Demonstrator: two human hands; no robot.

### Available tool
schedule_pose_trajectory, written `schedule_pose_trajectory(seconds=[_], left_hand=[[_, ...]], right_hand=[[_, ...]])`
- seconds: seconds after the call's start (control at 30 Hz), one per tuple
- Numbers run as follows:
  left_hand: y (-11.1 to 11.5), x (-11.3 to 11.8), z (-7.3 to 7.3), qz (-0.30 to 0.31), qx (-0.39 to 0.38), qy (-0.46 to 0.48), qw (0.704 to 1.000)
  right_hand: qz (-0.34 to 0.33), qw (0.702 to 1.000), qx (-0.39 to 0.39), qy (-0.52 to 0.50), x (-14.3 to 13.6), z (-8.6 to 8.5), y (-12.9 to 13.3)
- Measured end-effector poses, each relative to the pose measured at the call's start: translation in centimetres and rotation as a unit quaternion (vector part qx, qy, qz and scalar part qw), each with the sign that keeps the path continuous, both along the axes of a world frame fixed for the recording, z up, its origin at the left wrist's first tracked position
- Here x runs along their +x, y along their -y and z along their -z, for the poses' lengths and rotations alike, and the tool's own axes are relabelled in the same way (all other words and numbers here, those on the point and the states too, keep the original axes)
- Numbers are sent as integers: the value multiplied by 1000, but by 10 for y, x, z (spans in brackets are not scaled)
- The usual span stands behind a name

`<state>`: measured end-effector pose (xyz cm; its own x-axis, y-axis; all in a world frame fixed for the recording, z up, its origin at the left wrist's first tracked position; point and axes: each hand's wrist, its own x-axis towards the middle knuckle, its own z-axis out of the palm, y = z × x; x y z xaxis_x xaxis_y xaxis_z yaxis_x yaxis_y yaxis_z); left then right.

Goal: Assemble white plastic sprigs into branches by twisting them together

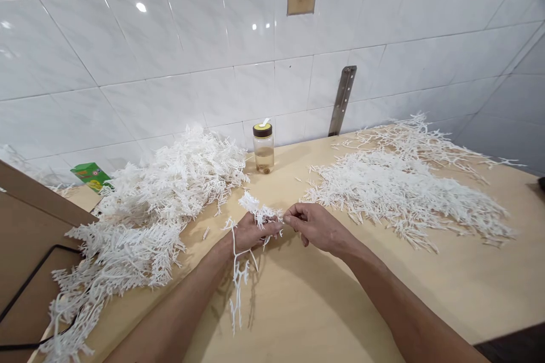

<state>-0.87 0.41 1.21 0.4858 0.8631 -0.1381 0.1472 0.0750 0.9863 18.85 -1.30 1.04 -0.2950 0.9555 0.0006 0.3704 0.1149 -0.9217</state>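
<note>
My left hand (251, 231) is closed around a white branched piece (237, 278), thin and twig-like, perhaps plastic. Its frilly tufts stick up above the fingers, and a long forked stem hangs down past the wrist. Close beside it, my right hand (313, 226) is closed, thumb and index finger pinching at the tip of one of the tufts. Whatever lies between those fingertips is too small to make out clearly. Both hands are just above the wooden table (306, 312), between two heaps of similar white pieces.
A tall tangled heap (170, 193) lies left, a flatter pile of small white sprigs (404, 190) right, with bare branching stems (419, 139) behind. A lidded bottle (264, 153) stands near the tiled wall. Green box (90, 176) and cardboard (38, 238) are at left.
</note>
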Motion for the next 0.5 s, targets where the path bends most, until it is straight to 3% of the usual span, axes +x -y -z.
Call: schedule_pose_trajectory(seconds=[0.17,0.4,0.5], left_hand=[[-1,1,7,-15,-61,24,998],[0,4,3,-9,5,-15,1000],[2,5,0,-21,-6,-21,1000]], right_hand=[[26,998,51,1,-7,3,0],[17,999,37,19,-10,1,1],[20,999,39,25,-7,1,0]])
